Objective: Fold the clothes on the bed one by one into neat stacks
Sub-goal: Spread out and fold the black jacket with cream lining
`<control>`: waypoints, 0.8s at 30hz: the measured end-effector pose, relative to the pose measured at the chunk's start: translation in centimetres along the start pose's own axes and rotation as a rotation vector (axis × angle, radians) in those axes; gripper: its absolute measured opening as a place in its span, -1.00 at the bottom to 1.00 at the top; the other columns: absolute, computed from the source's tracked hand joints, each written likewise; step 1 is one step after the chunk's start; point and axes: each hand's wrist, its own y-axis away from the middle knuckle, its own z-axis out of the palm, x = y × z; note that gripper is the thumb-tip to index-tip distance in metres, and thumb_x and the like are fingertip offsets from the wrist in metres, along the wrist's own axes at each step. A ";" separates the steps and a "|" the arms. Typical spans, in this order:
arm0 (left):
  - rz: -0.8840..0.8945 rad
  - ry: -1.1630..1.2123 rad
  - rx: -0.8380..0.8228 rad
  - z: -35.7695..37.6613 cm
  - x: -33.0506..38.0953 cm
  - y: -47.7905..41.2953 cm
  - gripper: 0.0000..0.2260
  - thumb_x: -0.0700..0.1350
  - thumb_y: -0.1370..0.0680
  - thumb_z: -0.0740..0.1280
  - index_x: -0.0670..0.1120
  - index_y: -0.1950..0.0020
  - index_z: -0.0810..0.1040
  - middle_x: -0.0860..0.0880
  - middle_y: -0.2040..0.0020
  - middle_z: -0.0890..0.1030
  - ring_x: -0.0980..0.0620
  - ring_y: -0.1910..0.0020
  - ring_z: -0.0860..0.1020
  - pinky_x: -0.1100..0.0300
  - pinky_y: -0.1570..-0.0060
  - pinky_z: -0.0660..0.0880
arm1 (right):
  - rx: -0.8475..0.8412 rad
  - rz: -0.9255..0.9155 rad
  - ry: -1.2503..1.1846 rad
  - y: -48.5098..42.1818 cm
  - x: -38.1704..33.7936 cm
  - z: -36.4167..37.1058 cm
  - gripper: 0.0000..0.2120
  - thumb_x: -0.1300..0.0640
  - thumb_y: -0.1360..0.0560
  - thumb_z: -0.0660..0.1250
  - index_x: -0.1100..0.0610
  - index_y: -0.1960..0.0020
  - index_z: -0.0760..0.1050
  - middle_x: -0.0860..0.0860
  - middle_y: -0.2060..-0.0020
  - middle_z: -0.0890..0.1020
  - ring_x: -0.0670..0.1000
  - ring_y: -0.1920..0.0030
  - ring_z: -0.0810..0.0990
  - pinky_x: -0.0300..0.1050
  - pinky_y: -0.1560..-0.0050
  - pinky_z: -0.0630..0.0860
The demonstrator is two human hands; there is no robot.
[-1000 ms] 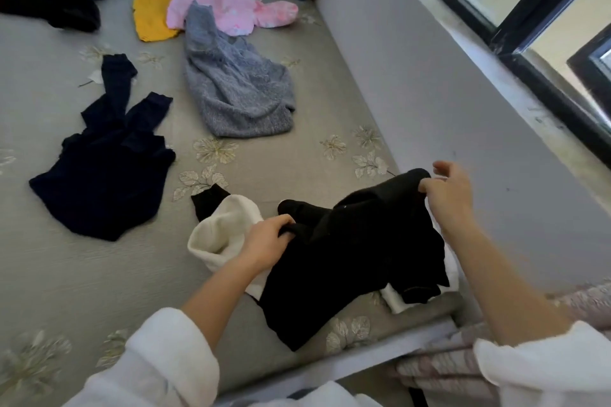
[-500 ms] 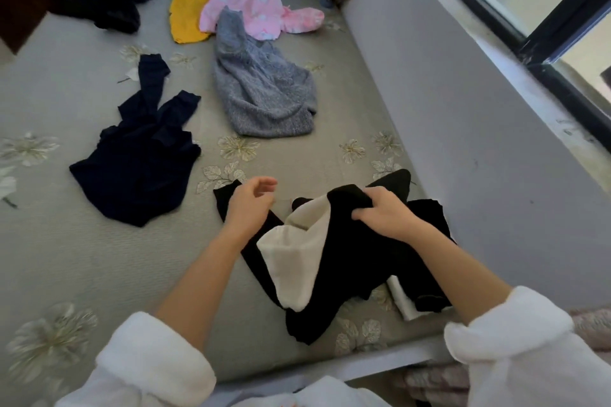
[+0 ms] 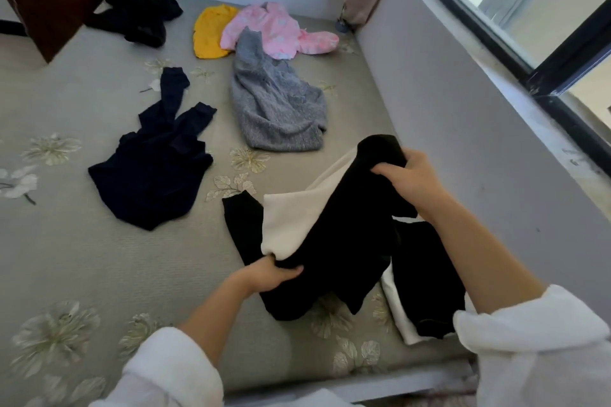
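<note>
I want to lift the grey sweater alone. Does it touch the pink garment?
Touching. The head view shows the narrow far end of the grey sweater lying over the near edge of the pink garment, with no gap between them.

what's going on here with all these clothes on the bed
A person is working on a black-and-white garment at the near edge of the bed: the left hand grips its lower part, the right hand its upper black end. A navy garment, grey sweater, pink top, yellow piece and black heap lie unfolded.
</note>
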 end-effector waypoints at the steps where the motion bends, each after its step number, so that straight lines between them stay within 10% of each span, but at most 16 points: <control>1: 0.054 0.036 0.103 -1.2 0.7 0.1 -0.50 0.04 -0.48 0.43 -0.06 -0.38 0.41 -0.03 -0.21 0.58 -0.01 -0.18 0.54 0.16 -0.21 0.47 | 0.034 -0.007 -0.023 -0.3 0.0 -0.6 -0.93 0.24 -0.41 0.42 0.09 0.19 0.59 -0.01 0.35 0.64 -0.14 0.38 0.62 -0.24 0.31 0.55; 5: 0.234 0.233 0.430 -7.2 5.4 3.4 -0.79 0.06 -0.44 0.45 -0.06 0.05 0.64 0.04 0.25 0.70 -0.02 0.16 0.67 0.34 0.36 0.52 | 0.099 0.038 -0.107 -1.1 1.2 -3.7 -0.91 0.16 -0.40 0.49 0.06 0.12 0.61 0.03 0.24 0.68 -0.01 0.21 0.67 -0.12 0.17 0.57; 10: 0.248 -0.120 0.212 -13.2 13.0 9.7 -0.62 0.15 -0.34 0.50 -0.08 -0.01 0.68 -0.11 0.08 0.71 -0.07 0.09 0.68 0.11 0.03 0.57 | -0.008 0.099 -0.046 -1.7 1.1 -6.6 -0.77 0.07 -0.26 0.58 0.17 0.20 0.63 0.09 0.32 0.71 0.06 0.29 0.70 -0.11 0.27 0.58; 17: 0.267 -0.316 0.023 -19.7 21.3 17.5 -0.48 -0.21 -0.24 0.61 0.00 -0.15 0.56 -0.09 -0.04 0.67 -0.10 0.00 0.65 0.17 0.18 0.60 | -0.424 0.050 0.038 -3.8 -2.1 -11.0 -0.66 -0.03 -0.19 0.61 0.12 0.14 0.68 0.13 0.17 0.72 0.12 0.15 0.71 -0.14 0.26 0.60; 22: 0.081 -0.959 0.454 -20.9 22.8 15.7 -0.89 -0.13 -0.51 0.40 -0.17 0.07 0.60 -0.11 0.22 0.59 -0.02 0.26 0.54 0.21 0.28 0.37 | -0.428 0.009 0.342 -6.3 -2.4 -8.8 -0.92 0.09 -0.42 0.49 0.08 0.18 0.63 0.06 0.22 0.70 0.08 0.15 0.68 -0.15 0.15 0.51; 24: 0.056 -1.060 0.619 -21.1 22.6 14.1 -0.75 -0.05 -0.59 0.30 -0.21 0.18 0.56 -0.09 0.33 0.49 0.00 0.35 0.45 0.19 0.40 0.26 | -0.233 -0.098 0.525 -8.1 -2.4 -6.9 -0.86 0.07 -0.52 0.38 0.05 0.21 0.56 0.06 0.24 0.63 0.13 0.10 0.64 -0.14 0.17 0.40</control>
